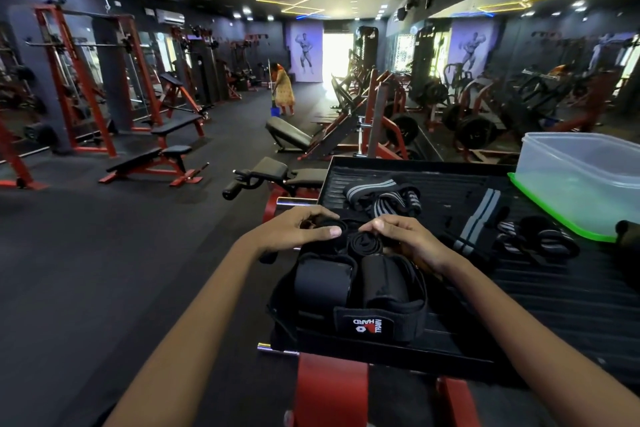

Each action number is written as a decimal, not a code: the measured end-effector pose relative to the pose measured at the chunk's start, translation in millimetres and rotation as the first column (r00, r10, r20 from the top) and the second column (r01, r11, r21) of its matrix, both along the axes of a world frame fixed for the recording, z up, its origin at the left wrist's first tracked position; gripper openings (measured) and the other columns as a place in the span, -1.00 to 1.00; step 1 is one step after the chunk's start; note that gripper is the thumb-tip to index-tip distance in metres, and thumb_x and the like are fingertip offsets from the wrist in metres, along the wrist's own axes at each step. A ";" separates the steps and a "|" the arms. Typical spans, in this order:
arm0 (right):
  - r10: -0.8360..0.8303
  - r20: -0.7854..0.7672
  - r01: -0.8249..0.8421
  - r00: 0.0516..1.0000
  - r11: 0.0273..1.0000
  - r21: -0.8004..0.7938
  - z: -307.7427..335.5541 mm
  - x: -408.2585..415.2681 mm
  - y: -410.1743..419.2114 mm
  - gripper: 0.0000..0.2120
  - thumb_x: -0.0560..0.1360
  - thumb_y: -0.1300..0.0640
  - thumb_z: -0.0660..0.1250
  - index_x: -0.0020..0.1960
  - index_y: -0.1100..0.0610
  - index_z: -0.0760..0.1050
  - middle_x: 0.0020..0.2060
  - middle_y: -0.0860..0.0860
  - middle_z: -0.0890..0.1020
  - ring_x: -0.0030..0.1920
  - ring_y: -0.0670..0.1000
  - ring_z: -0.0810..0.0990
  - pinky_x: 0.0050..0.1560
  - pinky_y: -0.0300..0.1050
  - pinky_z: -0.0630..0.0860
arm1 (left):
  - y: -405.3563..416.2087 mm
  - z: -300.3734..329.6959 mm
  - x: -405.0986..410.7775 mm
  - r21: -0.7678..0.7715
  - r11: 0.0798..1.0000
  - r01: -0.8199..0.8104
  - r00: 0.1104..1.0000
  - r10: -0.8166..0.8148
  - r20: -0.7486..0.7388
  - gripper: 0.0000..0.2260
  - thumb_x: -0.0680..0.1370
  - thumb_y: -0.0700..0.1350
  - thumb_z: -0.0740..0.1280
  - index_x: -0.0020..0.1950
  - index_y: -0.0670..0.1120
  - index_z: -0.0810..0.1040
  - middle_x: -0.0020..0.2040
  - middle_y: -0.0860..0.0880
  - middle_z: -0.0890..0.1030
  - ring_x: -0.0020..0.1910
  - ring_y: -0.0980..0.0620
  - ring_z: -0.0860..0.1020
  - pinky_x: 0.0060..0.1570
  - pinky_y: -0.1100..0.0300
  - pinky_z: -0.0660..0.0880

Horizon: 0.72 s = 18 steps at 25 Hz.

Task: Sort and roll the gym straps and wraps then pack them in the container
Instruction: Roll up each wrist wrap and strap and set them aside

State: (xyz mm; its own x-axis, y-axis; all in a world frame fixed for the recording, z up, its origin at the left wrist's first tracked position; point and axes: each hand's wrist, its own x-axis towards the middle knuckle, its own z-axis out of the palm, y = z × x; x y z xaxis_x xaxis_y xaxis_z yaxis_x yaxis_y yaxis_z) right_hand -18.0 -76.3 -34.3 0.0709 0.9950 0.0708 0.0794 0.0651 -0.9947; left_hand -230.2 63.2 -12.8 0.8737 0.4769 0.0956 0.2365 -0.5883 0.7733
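My left hand point(300, 228) pinches one black rolled strap point(332, 226); my right hand point(398, 230) curls its fingers on the coiled black strap point(364, 242) beside it, both on the black ribbed platform point(540, 295). Striped wraps point(381, 196) lie beyond, the clear container point(585, 180) far right.

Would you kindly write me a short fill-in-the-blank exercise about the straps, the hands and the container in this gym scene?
1. The clear plastic container stands on a ____ lid.
2. The right hand pinches a rolled ____ strap.
3. The label on the near wrap reads TRAIN ____.
4. The loose wraps on the black platform have grey and black ____.

Missing words: green; black; HARD; stripes
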 end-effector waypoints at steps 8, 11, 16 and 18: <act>-0.068 0.000 0.068 0.998 0.997 0.041 -0.7 2.5 3.5 -0.64 0.54 0.12 0.28 0.13 0.43 0.51 -0.19 0.05 0.66 -0.20 -0.13 0.62 -0.11 -0.31 0.52 | 1.9 3.3 9.8 -0.003 1.000 -0.014 0.998 0.014 0.060 -0.63 0.51 0.15 0.31 0.20 -0.05 0.59 0.08 0.03 0.64 0.08 0.13 0.58 0.09 0.30 0.46; -0.248 0.215 0.207 0.945 0.959 0.195 3.2 16.5 6.7 -0.82 0.53 0.15 0.36 0.01 0.26 0.62 -0.14 0.13 0.68 -0.11 -0.03 0.64 0.02 -0.15 0.54 | 3.9 14.9 26.2 0.084 0.996 -0.026 0.996 0.019 0.082 -0.76 0.60 -0.06 0.29 0.21 -0.13 0.58 0.08 -0.01 0.63 0.06 0.10 0.57 0.12 0.27 0.44; -0.427 0.624 0.286 0.654 0.904 0.319 17.3 68.4 -12.8 -0.84 0.43 0.15 0.49 -0.02 0.11 0.61 -0.05 -0.03 0.64 0.02 -0.07 0.60 0.03 -0.35 0.44 | -12.2 43.6 72.8 0.265 0.964 -0.012 1.000 0.009 0.013 -0.74 0.53 -0.08 0.40 0.20 -0.11 0.55 0.11 -0.05 0.63 0.07 0.05 0.59 0.14 0.17 0.50; -0.358 0.756 0.258 0.548 0.932 0.254 20.6 90.9 -23.9 -0.74 0.38 0.09 0.53 0.03 0.10 0.59 -0.01 -0.02 0.61 0.05 -0.05 0.57 0.04 -0.29 0.40 | -22.2 52.7 93.1 0.305 0.952 0.013 1.000 -0.004 -0.029 -0.71 0.52 -0.09 0.41 0.21 -0.16 0.54 0.12 -0.08 0.63 0.08 0.02 0.59 0.15 0.18 0.49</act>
State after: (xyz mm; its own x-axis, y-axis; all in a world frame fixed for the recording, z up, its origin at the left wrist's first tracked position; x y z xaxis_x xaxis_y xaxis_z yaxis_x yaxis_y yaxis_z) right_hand 72.9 -100.2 -13.7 0.2391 0.9061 0.3491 0.8519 -0.0233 -0.5231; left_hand -137.2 41.1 39.9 0.8818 0.4215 0.2115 0.2492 -0.7973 0.5498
